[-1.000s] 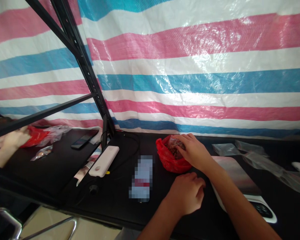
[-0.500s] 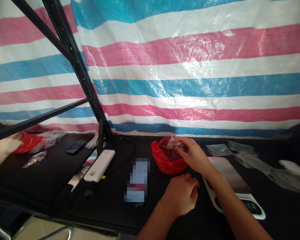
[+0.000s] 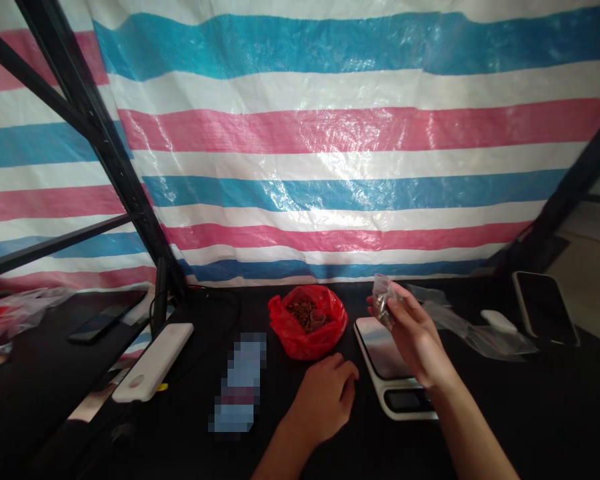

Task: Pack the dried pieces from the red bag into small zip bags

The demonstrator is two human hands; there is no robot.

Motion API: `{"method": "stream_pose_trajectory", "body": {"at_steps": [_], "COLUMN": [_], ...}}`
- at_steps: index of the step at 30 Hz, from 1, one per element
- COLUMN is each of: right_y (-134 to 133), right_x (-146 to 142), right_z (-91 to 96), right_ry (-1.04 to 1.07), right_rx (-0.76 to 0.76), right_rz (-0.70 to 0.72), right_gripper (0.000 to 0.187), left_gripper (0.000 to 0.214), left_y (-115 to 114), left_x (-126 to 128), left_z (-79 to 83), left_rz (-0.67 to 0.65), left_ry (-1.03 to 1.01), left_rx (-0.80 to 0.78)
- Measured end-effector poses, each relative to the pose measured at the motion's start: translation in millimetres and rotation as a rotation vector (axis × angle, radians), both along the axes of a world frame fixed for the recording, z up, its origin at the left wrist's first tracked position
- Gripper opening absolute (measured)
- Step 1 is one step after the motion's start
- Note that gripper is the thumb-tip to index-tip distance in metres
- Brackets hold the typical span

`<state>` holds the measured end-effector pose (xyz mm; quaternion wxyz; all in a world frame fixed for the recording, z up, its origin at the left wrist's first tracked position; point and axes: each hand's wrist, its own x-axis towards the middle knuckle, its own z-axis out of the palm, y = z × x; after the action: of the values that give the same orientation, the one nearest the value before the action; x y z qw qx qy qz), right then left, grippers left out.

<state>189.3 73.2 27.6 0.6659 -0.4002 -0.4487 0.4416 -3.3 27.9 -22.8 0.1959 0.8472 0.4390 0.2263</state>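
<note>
At the middle of the black table point(image 3: 180, 440), a red plastic bag point(image 3: 289, 343) stands with its mouth open, holding a heap of small brown pieces point(image 3: 300, 308) and a little clear cup point(image 3: 318, 319) toward the right of the heap. To the right of it, the right hand point(image 3: 417, 337) grasps a small clear bag point(image 3: 381, 300) with small pieces inside, pinched upright between thumb and fingers, raised above the far part of a white scale point(image 3: 380, 350). The scale has a shiny plate and, on its near side, a dark display point(image 3: 405, 400) partly covered by the wrist. The left hand point(image 3: 327, 393) is just on the near side of the red bag, back upward and fingers curled; whether it grips anything cannot be told. Farther right lie flat clear bags point(image 3: 490, 343), a white rounded object point(image 3: 499, 321) and a phone-like device point(image 3: 545, 307). On the left are a pixelated item point(image 3: 243, 383), a long white case point(image 3: 153, 363) and, farther left, a dark phone point(image 3: 105, 319). A striped sheet point(image 3: 330, 130) hangs along the far side.
</note>
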Motion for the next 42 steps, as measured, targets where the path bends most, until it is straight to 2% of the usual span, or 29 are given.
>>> {"method": "stream_pose_trajectory", "body": {"at_steps": [6,10,15,17,20,23,27,30,34,42], "right_y": [-19,-22,-21,-21,-18,-13,-11,-12,-13,-16], "right_x": [45,65,70,70,71,73,73,72,69,64], "right_z": [-2.7,-10.8,-21.7,-23.3,-22.7,-22.4,-24.2,-23.5,-19.7,-14.7], "right_ry": [-0.479,-0.785,-0.909,-0.932,-0.873,-0.74,-0.464,-0.308,-0.225,-0.239], "right_rx": [0.004,-0.015,0.042,0.075,0.141,0.182,0.077,0.034,-0.007,-0.052], "right_rz": [-0.02,-0.068,-0.03,-0.066,-0.199,-0.414,-0.681,-0.798,-0.815,-0.683], "right_gripper": [0.047,0.038,0.038,0.039,0.037,0.031,0.031,0.027,0.026,0.025], "left_gripper": [0.024,0.024,0.024,0.023,0.024,0.024,0.024,0.025,0.024,0.024], "left_y": [0,0,0,-1,0,0,0,-1,-1,-1], "left_x": [1,1,2,2,3,3,2,2,2,2], "left_z": [0.6,-1.4,-1.0,-0.7,-0.6,-0.3,1.2,2.0,1.7,3.8], "left_rz": [0.0,0.001,0.001,0.001,0.0,0.004,0.004,0.004,0.005,0.0], "left_ry": [-0.012,-0.011,0.001,0.008,0.006,0.008,0.015,0.011,0.012,-0.004], "left_rx": [-0.007,0.001,0.012,0.015,0.014,0.002,0.0,-0.004,-0.006,-0.018]}}
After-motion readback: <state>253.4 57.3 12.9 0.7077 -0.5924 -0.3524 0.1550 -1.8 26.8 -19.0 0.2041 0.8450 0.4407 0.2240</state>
